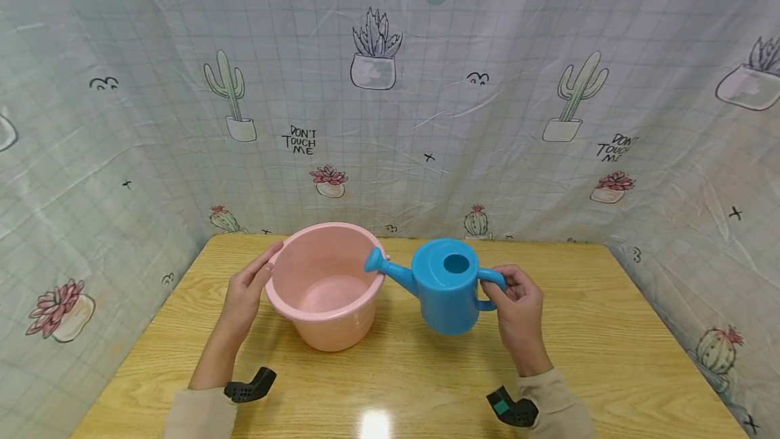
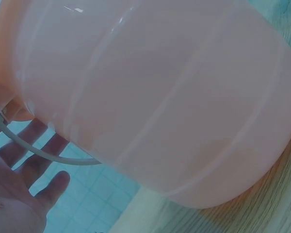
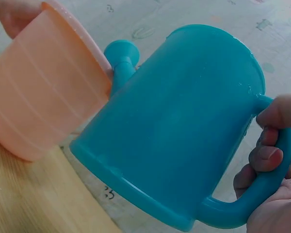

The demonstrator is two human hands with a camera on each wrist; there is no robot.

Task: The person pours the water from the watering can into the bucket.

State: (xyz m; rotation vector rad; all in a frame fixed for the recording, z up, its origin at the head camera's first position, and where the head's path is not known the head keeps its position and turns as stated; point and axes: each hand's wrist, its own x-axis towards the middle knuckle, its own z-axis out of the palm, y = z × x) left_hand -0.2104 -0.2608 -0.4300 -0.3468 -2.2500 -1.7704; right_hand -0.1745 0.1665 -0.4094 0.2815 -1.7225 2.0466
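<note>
A pink plastic bucket [image 1: 332, 332] stands on the table, its mouth facing up. My left hand [image 1: 242, 298] touches the left side of its rim. In the left wrist view, that hand's fingers [image 2: 19, 150] extend past the thin bucket handle [image 2: 48, 156], with the thumb apart from the bucket wall. My right hand [image 1: 518, 310] grips the handle of a blue watering can [image 1: 447, 293], the fingers curled round it in the right wrist view. The can is held above the table. Its spout [image 1: 390, 268] points left, with the flared head over the bucket's right rim.
The wooden table [image 1: 609, 344] reaches back to a fabric backdrop [image 1: 426, 120] printed with cacti and potted plants, which also hangs on both sides. A black wrist device [image 1: 250, 388] sits on the left forearm, and another [image 1: 513, 410] on the right.
</note>
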